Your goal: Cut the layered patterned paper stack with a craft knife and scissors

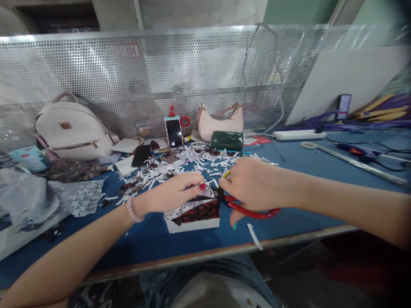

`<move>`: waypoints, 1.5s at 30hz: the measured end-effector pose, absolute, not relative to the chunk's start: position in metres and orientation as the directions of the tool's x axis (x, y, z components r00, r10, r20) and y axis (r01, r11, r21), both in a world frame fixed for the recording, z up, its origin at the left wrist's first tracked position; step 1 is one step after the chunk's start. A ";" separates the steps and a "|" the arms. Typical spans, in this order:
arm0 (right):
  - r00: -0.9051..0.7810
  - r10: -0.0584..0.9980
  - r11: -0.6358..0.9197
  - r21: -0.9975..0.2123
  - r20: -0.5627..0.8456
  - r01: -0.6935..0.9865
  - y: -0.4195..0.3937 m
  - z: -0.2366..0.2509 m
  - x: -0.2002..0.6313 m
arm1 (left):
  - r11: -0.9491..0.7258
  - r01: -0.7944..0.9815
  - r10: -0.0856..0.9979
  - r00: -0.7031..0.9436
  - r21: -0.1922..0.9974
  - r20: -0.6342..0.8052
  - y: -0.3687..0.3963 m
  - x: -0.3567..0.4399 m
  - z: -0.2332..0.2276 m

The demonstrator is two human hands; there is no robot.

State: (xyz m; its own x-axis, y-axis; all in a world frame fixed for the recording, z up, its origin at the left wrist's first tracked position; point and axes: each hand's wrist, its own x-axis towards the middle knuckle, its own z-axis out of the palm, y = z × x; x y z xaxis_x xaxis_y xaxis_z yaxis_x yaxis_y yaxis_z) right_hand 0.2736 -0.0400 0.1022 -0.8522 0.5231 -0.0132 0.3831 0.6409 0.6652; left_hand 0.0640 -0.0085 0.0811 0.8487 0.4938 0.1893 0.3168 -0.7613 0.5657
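Note:
A piece of white paper (194, 226) with lace-patterned fabric, black and red in one part and white flowers in another, lies near the table's front edge. My left hand (175, 191) grips its upper part, with the thumb lying over the pattern. In my right hand (257, 182) is a pair of scissors (265, 214), one red handle loop showing below the fingers. The scissors' dark pivot touches the paper's right edge; the blades are mostly hidden between my hands. One cut white strip (254, 236) lies to the right, near the table edge.
Many paper scraps (180, 160) cover the blue table (308, 188) beyond my hands. Farther back stand a white backpack (75, 128), a phone (174, 133) and a pink handbag (221, 122). A glue gun (358, 149) and power strip (298, 135) lie at right.

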 end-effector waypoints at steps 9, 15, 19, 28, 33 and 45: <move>-0.883 0.468 0.661 0.650 0.032 0.374 -0.032 0.101 0.269 | -0.753 0.330 0.500 0.850 0.570 0.167 -0.008 0.065 0.082; -0.897 0.440 0.665 0.659 0.036 0.353 -0.031 0.099 0.269 | -0.760 0.344 0.504 0.848 0.552 0.165 -0.009 0.067 0.083; -0.891 0.454 0.676 0.641 0.028 0.364 -0.032 0.098 0.268 | -0.749 0.331 0.506 0.846 0.574 0.172 -0.009 0.067 0.082; -0.902 0.427 0.674 0.645 0.054 0.358 -0.035 0.096 0.265 | -0.626 0.337 0.595 0.790 0.703 0.151 -0.006 0.066 0.077; -0.898 0.433 0.674 0.632 0.079 0.381 -0.035 0.093 0.266 | -0.197 0.160 0.802 0.594 0.967 0.065 0.005 0.065 0.065; -0.727 0.686 0.635 0.493 -0.008 0.594 -0.021 0.088 0.262 | 0.025 0.222 0.886 0.447 0.975 -0.124 0.013 0.009 0.044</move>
State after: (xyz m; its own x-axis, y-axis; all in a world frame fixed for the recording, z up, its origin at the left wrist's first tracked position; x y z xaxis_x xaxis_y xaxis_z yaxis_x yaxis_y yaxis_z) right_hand 0.2615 -0.0214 0.0880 -0.7274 0.6862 -0.0081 0.5940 0.6355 0.4933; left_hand 0.0087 0.0133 0.0437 0.4471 0.8858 -0.1245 0.2222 0.0248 0.9747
